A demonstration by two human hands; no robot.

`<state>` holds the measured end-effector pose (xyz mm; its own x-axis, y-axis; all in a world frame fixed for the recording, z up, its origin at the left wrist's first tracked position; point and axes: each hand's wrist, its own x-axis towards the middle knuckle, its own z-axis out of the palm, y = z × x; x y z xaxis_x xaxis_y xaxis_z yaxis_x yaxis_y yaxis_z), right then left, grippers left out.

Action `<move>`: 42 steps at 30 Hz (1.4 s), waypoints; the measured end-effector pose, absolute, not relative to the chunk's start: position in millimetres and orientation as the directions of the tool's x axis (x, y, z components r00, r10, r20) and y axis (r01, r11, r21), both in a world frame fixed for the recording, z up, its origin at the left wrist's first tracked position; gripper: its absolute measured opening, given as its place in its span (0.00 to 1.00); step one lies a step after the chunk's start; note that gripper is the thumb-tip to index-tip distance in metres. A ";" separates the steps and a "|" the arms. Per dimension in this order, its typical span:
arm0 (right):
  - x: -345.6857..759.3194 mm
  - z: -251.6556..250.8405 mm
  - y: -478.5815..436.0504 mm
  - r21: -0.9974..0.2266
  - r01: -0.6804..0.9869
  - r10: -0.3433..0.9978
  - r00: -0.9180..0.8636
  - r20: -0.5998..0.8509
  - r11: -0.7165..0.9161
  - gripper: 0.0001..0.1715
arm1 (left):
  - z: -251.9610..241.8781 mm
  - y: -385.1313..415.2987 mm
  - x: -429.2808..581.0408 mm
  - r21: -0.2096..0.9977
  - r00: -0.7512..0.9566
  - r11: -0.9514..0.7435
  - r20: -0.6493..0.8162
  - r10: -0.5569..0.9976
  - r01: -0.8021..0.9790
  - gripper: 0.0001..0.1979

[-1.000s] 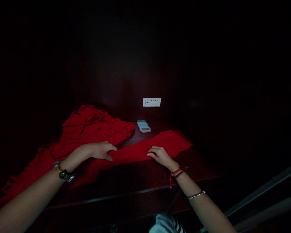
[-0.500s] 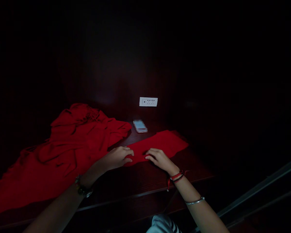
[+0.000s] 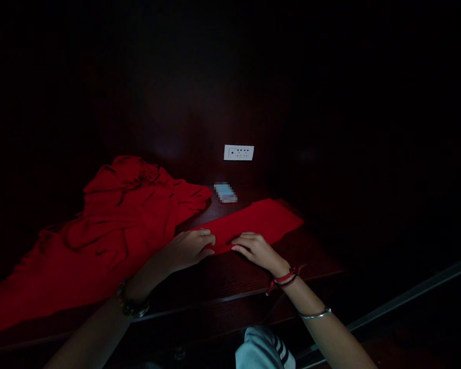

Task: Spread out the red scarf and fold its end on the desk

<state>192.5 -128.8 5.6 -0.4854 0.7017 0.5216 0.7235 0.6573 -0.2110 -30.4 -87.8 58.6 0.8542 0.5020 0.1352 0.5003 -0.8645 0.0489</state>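
A flat, folded strip of red scarf [image 3: 259, 220], fringed at its far right end, lies slantwise on the dark wooden surface. My left hand [image 3: 192, 247] is on the strip's near edge, thumb below and fingers curled over the cloth. Close by on the right, my right hand [image 3: 255, 250] pinches the same edge, its thumb and fingers bent around it. Left of them spreads a rumpled heap of red fringed cloth [image 3: 138, 220]. Whether strip and heap are one piece is hidden behind my left hand and forearm.
A phone-like flat object [image 3: 225, 192], blurred out, lies behind the strip. On the dark back wall is a white socket panel [image 3: 238, 152]. The wooden surface's front edge [image 3: 230, 297] runs below my hands. Pale striped clothing [image 3: 263, 348] shows at the bottom.
The view has tipped down a little, so the things sit higher in it. Both hands stay at the strip's near edge; the bit of cloth hanging below my left thumb no longer shows.
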 end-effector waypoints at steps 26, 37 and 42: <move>169.4 -5.6 -174.7 0.028 0.872 0.777 -0.451 0.439 0.489 0.08 | 20.9 -24.9 -13.6 -0.117 0.798 -0.802 -0.092 0.596 0.586 0.25; 171.2 -8.8 -174.4 0.031 0.863 0.760 -0.461 0.459 0.504 0.09 | 15.7 -11.2 -11.4 -0.069 0.751 -0.778 -0.220 0.622 0.624 0.22; 170.4 -7.9 -173.5 0.032 0.864 0.758 -0.458 0.464 0.503 0.09 | 22.2 -11.1 -10.1 -0.098 0.866 -0.871 -0.096 0.490 0.482 0.26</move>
<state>170.4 -173.5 -7.9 -0.4583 0.7582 0.4638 0.8638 0.5028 0.0315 -10.1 -11.1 22.2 0.8663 0.4902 -0.0965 0.4818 -0.8708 -0.0978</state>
